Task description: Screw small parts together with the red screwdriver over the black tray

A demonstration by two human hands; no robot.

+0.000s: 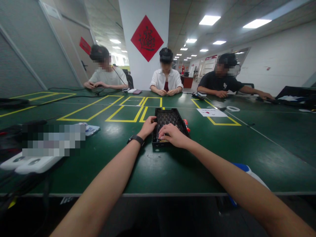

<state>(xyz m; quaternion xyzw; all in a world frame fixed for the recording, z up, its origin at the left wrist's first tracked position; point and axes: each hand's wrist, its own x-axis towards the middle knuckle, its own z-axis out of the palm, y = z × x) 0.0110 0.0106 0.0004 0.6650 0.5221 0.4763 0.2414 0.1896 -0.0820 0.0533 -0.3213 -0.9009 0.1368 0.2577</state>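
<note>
A black open-topped case (169, 114) with a grid-like pattern inside lies on the green table in front of me. My left hand (149, 127) grips its left wall, with the fingers at the edge; a dark band is round that wrist. My right hand (174, 135) reaches over the near end of the case, fingers bent down into it and drawn together. What those fingertips hold, if anything, is too small to make out. Under them shows a small yellowish strip (163, 141). Red round-ended objects (186, 124) sit against the right side of the case.
Yellow tape outlines (123, 120) mark the green table (113, 158). White devices (37, 164) and cables lie at left. A paper sheet (212, 113) and a white ring (233, 108) are at right; a blue-and-white object (243, 168) is beside my right forearm. Three people sit opposite.
</note>
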